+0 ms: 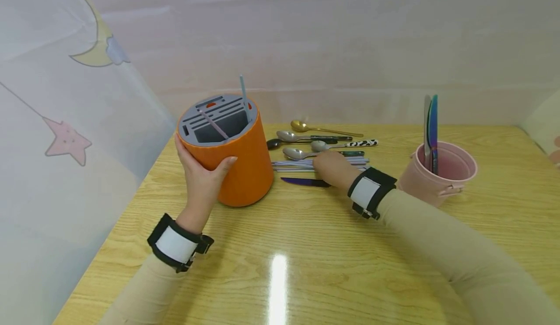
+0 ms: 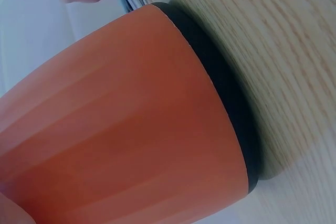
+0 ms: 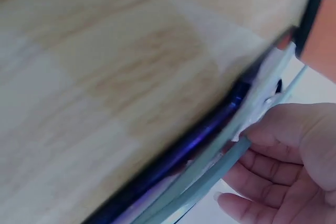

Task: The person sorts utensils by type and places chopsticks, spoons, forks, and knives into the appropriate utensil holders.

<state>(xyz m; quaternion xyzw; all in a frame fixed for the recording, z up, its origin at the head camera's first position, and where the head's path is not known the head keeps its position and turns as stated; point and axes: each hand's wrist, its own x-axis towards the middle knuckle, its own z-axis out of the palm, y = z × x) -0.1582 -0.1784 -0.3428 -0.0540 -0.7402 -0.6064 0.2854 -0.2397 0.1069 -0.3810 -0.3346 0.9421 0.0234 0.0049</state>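
Observation:
My left hand (image 1: 200,181) grips the side of an orange utensil holder (image 1: 247,174), its thumb lying across the front. The holder stands on the table; its grey slotted top carries a pale blue chopstick (image 1: 243,94) standing up and a pink chopstick (image 1: 213,123) leaning across the opening. To its right, my right hand (image 1: 334,167) is over a bundle of pale chopsticks (image 1: 290,164). In the right wrist view the thumb and a finger pinch the end of a pale green chopstick (image 3: 223,166). Beside the bundle lies a purple-blue knife (image 1: 302,181), partly hidden by the hand.
Behind the chopsticks lie several spoons, among them a gold spoon (image 1: 323,129) and one with a black-and-white handle (image 1: 360,143). A pink bucket (image 1: 457,169) at the right holds knives (image 1: 433,130) standing up. The curtain-like backdrop (image 1: 306,47) rises behind the wooden table (image 1: 271,237).

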